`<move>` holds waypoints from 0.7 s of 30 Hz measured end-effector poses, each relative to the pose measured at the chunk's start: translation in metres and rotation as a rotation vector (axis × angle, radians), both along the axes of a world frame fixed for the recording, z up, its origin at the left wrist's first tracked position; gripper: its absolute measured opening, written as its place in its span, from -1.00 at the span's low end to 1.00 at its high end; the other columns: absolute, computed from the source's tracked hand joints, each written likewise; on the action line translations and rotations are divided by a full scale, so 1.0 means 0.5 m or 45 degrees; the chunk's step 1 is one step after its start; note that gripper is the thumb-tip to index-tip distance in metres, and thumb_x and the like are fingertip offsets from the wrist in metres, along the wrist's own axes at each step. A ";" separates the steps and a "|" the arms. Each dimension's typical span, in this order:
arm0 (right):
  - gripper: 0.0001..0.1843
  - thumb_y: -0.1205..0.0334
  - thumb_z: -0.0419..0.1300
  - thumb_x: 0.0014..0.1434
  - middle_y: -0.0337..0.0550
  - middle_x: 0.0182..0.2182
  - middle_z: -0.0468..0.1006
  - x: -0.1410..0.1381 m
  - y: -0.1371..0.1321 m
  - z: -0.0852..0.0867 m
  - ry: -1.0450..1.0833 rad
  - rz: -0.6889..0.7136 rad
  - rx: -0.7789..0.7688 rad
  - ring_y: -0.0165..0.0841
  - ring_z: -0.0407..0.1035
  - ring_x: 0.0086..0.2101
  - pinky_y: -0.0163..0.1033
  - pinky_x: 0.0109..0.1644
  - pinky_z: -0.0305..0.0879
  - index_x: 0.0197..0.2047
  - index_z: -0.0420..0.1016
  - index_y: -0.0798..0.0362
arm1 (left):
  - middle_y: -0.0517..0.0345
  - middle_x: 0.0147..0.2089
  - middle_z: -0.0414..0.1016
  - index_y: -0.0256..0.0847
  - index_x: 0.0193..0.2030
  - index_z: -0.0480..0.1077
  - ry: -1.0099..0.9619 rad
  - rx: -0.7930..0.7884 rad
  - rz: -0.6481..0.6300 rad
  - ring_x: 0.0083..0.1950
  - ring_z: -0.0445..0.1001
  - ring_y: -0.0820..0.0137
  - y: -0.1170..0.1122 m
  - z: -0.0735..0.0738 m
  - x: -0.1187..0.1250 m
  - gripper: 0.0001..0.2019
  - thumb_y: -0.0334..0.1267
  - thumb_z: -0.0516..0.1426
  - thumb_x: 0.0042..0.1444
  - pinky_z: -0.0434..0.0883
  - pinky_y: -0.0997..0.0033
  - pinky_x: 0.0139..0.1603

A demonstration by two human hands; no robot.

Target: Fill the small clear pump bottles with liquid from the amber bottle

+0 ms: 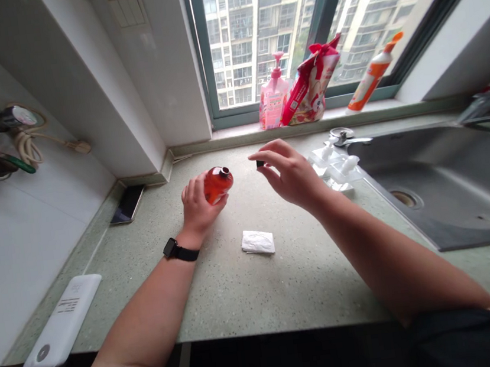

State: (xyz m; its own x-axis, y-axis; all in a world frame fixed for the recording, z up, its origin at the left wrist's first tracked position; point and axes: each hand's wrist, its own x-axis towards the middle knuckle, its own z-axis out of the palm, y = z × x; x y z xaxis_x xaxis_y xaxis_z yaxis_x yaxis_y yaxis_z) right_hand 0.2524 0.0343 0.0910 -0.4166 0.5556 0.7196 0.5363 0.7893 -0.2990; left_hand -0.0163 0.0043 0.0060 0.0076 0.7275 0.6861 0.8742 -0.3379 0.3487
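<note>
A: Left hand (196, 204): what does it hold?

B: It is closed around a small orange bottle (217, 184), held tilted just above the countertop (222, 287), open neck pointing right. A black watch (180, 251) sits on that wrist.

A: Right hand (290, 172)?

B: Raised above the counter, near the bottle's mouth but apart from it. Thumb and forefinger pinch a small dark cap (260, 162); the other fingers are loosely curled.

A: Surroundings?

B: A folded white packet (257, 242) lies on the counter between the forearms. White plastic pieces (335, 167) lie beside the steel sink (441, 183). On the sill stand a pink pump bottle (273, 96), a red pouch (311, 86) and an orange-and-white bottle (372, 75). A phone (128, 204) and a white power bank (63, 325) lie at left.
</note>
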 end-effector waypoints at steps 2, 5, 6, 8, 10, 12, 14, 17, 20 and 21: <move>-0.78 0.27 0.19 0.41 -0.05 0.00 0.55 0.017 0.022 -0.002 0.062 -0.053 -0.086 -0.25 0.51 -0.15 -0.01 0.02 0.59 0.05 0.62 -0.07 | -0.17 0.28 0.49 -0.14 0.42 0.25 -0.093 -0.009 0.045 0.29 0.51 0.00 0.010 -0.006 -0.011 -0.28 -0.01 0.38 0.22 0.44 -0.04 0.34; -0.84 0.26 0.22 0.35 -0.06 -0.04 0.53 0.035 0.056 -0.027 0.137 -0.119 -0.265 -0.25 0.53 -0.10 -0.03 0.11 0.61 -0.05 0.61 -0.03 | -0.20 0.30 0.47 -0.16 0.40 0.25 -0.237 -0.035 0.088 0.29 0.53 0.03 0.022 -0.016 -0.026 -0.30 -0.08 0.38 0.20 0.49 -0.01 0.31; -0.87 0.26 0.24 0.31 -0.07 -0.07 0.53 0.039 0.066 -0.040 0.155 -0.153 -0.330 -0.25 0.54 -0.12 -0.03 0.12 0.61 -0.10 0.61 -0.01 | -0.21 0.30 0.47 -0.16 0.40 0.25 -0.284 -0.046 0.098 0.28 0.54 0.03 0.025 -0.020 -0.030 -0.29 -0.10 0.39 0.18 0.50 -0.02 0.31; -0.88 0.31 0.25 0.23 -0.10 -0.13 0.53 0.045 0.082 -0.068 0.148 -0.225 -0.462 -0.26 0.55 -0.18 -0.02 0.10 0.61 -0.17 0.60 0.00 | -0.23 0.32 0.45 -0.14 0.43 0.21 -0.355 -0.065 0.113 0.29 0.54 0.01 0.030 -0.025 -0.037 -0.24 -0.13 0.40 0.16 0.50 -0.05 0.32; -0.81 0.37 0.25 0.16 -0.11 -0.14 0.54 0.049 0.091 -0.095 0.097 -0.255 -0.553 -0.29 0.54 -0.22 -0.05 0.07 0.59 -0.17 0.63 0.01 | -0.26 0.36 0.42 -0.12 0.48 0.14 -0.398 -0.089 0.122 0.32 0.53 -0.03 0.033 -0.028 -0.041 -0.15 -0.15 0.41 0.13 0.50 -0.10 0.34; -0.74 0.40 0.25 0.13 -0.10 -0.15 0.55 0.053 0.095 -0.118 0.049 -0.267 -0.589 -0.30 0.54 -0.24 -0.08 0.07 0.57 -0.13 0.67 0.03 | -0.29 0.40 0.37 -0.10 0.53 0.07 -0.427 -0.107 0.124 0.36 0.50 -0.07 0.034 -0.027 -0.041 -0.07 -0.15 0.43 0.11 0.47 -0.16 0.37; -0.73 0.38 0.26 0.15 -0.10 -0.14 0.59 0.056 0.094 -0.138 -0.001 -0.258 -0.608 -0.29 0.55 -0.22 -0.08 0.08 0.55 -0.09 0.69 0.02 | -0.32 0.43 0.32 -0.11 0.56 0.03 -0.449 -0.110 0.127 0.41 0.45 -0.11 0.032 -0.024 -0.039 -0.02 -0.14 0.44 0.10 0.42 -0.21 0.42; -0.74 0.33 0.26 0.23 -0.09 -0.09 0.65 0.059 0.090 -0.166 -0.128 -0.288 -0.607 -0.24 0.57 -0.09 -0.05 0.18 0.50 -0.05 0.70 -0.03 | -0.32 0.43 0.30 -0.12 0.57 0.01 -0.465 -0.089 0.120 0.43 0.40 -0.13 0.028 -0.016 -0.035 0.00 -0.13 0.44 0.10 0.36 -0.28 0.47; -0.71 0.33 0.25 0.25 -0.05 -0.04 0.68 0.063 0.086 -0.191 -0.238 -0.390 -0.579 -0.18 0.54 0.03 -0.01 0.27 0.42 0.00 0.70 -0.01 | -0.30 0.39 0.31 -0.11 0.57 0.00 -0.437 -0.023 0.109 0.42 0.40 -0.11 0.023 -0.006 -0.037 -0.02 -0.12 0.41 0.13 0.33 -0.30 0.49; -0.71 0.33 0.25 0.25 -0.04 -0.03 0.68 0.064 0.085 -0.197 -0.252 -0.413 -0.577 -0.17 0.53 0.05 0.00 0.29 0.41 0.01 0.69 0.00 | -0.30 0.40 0.29 -0.12 0.57 0.00 -0.414 0.010 0.114 0.43 0.38 -0.12 0.021 -0.001 -0.037 -0.03 -0.11 0.40 0.14 0.32 -0.30 0.49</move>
State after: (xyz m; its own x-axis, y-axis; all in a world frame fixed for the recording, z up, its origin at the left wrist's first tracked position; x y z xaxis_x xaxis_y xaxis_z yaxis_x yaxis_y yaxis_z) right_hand 0.2843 0.0771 -0.0074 -0.2765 0.9107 0.3068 0.8089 0.3929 -0.4374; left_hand -0.0349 0.0149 0.0054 -0.2766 0.7098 0.6478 0.7438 -0.2687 0.6121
